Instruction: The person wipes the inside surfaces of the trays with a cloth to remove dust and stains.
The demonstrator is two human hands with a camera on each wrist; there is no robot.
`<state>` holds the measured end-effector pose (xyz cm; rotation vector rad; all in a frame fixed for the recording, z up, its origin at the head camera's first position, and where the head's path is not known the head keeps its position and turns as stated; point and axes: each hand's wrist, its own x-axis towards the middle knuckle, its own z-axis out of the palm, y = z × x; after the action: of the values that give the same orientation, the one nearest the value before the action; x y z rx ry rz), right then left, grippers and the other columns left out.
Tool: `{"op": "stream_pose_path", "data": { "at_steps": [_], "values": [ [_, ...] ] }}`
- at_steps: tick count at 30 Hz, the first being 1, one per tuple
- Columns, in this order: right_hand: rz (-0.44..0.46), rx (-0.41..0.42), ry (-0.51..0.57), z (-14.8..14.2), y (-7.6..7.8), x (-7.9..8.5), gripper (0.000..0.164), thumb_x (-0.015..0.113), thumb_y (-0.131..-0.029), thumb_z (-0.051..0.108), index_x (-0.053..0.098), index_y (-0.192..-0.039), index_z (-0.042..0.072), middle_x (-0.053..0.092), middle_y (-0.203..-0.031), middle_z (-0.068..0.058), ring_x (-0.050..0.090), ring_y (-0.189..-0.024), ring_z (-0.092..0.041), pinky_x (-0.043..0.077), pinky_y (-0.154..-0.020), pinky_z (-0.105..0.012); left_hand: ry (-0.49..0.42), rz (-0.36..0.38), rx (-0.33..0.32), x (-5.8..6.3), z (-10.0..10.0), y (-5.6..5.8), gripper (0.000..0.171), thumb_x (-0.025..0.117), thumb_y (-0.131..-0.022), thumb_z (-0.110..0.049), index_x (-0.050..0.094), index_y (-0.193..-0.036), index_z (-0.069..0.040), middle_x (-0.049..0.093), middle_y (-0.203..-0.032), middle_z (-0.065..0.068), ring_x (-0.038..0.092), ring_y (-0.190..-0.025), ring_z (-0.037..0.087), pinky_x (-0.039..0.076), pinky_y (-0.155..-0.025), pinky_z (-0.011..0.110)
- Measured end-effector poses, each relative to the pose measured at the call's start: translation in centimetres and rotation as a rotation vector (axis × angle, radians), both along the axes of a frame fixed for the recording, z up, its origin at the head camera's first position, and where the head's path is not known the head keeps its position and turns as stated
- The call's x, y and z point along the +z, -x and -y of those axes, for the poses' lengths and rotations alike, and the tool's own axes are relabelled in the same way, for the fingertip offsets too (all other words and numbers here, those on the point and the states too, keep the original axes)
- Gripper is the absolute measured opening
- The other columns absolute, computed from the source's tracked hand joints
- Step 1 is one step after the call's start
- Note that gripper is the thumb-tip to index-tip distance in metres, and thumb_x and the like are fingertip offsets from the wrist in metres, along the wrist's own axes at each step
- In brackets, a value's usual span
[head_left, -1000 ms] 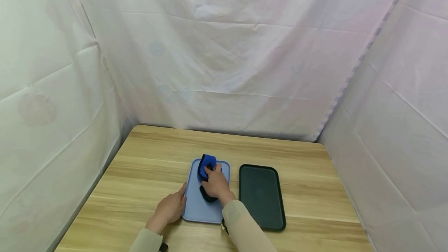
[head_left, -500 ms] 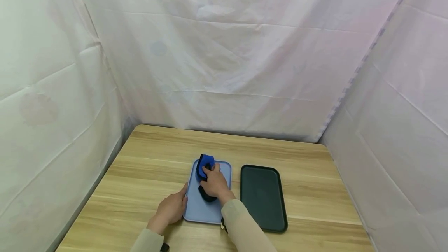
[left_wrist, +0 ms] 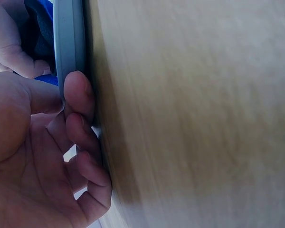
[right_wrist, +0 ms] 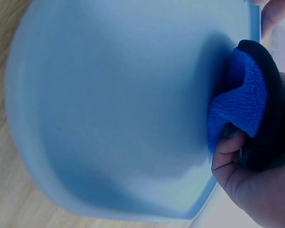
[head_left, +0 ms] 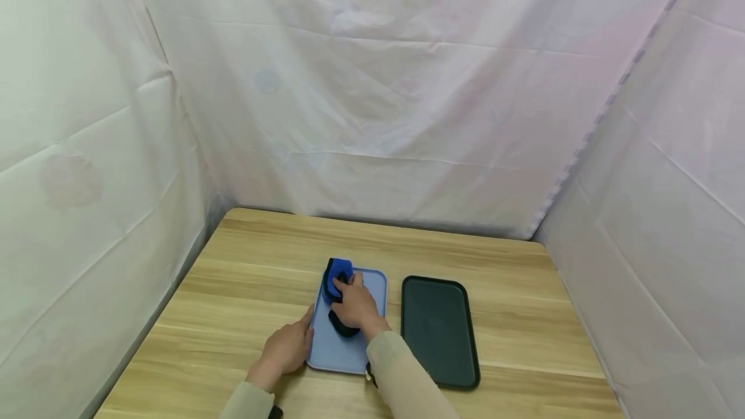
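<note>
A light blue rectangular tray lies on the table with its long sides running away from me. My left hand holds its left rim; in the left wrist view the curled fingers lie along the outside of that rim. Over the tray, my right hand grips a bunched cloth, fleecy blue on one side with black edging. The right wrist view shows fingertips pinching a fold of the blue cloth against the tray surface. Part of the cloth is hidden under the palm.
A dark green tray of similar size lies just right of the blue one, partly behind my right sleeve. The wooden table is enclosed by pale hanging sheets at the back and both sides.
My right hand has slid the cloth a little to the left across the blue tray, toward its left rim. The left hand keeps its place at the rim.
</note>
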<state>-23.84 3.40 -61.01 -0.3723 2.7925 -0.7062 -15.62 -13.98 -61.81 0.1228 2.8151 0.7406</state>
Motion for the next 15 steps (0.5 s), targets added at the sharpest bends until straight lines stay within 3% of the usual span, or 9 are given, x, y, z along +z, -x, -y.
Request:
{"op": "stream_pose_path", "data": {
  "at_steps": [15],
  "values": [
    [0.001, 0.026, -0.053, 0.32, -0.60, 0.54, 0.062, 0.073, -0.096, 0.031, 0.051, -0.154, 0.022, 0.044, -0.139, -0.019, 0.058, -0.091, -0.024, 0.055, -0.080, -0.041, 0.037, -0.012, 0.000, -0.15, -0.16, -0.02, 0.053, 0.053, -0.105, -0.019, 0.045, -0.156, -0.004, 0.075, -0.094, 0.019, 0.063, -0.067, 0.023, 0.051, -0.060, 0.045]
  ]
}}
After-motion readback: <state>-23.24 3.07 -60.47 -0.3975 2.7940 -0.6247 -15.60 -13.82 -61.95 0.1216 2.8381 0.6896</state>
